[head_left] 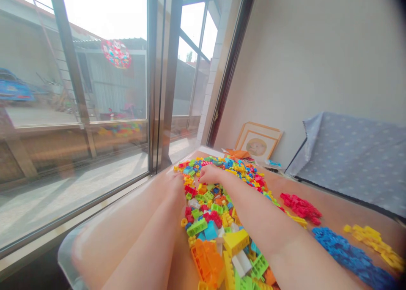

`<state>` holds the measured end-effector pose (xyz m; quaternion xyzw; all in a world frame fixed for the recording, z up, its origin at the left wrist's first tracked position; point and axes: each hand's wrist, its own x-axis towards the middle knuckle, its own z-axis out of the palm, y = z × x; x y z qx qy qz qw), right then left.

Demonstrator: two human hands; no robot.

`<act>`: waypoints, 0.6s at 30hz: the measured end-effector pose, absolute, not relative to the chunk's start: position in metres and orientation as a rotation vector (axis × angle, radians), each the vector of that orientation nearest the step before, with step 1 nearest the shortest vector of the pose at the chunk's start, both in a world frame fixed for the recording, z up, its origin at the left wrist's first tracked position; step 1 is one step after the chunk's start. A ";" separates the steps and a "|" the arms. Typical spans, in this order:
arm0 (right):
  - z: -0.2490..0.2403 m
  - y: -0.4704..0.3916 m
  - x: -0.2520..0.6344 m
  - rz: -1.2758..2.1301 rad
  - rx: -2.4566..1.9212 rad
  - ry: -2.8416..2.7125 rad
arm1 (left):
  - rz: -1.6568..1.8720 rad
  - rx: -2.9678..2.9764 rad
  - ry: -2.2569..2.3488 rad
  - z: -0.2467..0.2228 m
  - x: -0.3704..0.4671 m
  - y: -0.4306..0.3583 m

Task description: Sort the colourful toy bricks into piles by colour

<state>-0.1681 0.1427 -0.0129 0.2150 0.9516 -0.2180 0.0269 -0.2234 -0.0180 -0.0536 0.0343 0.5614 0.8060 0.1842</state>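
A long heap of mixed toy bricks [216,207] runs down the middle of the table. My right hand [209,173] is over the far part of the heap with its fingers bent down and pressed together; a bit of red shows at the fingertips, too small to make out. My left hand [178,181] lies at the heap's far left edge, blurred, its fingers hard to tell apart. Near the front of the heap are a large orange piece [207,262] and a yellow block [236,242].
Right of my right arm lie separate piles of red pieces [300,206], blue pieces [349,256] and yellow pieces [376,243]. A framed picture [257,143] leans on the wall behind. Windows border the table on the left; a dotted cloth [355,154] hangs at the right.
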 end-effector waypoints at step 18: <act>0.013 0.140 -0.061 -2.163 0.669 2.373 | 1.899 0.880 1.395 -0.039 -0.162 -0.012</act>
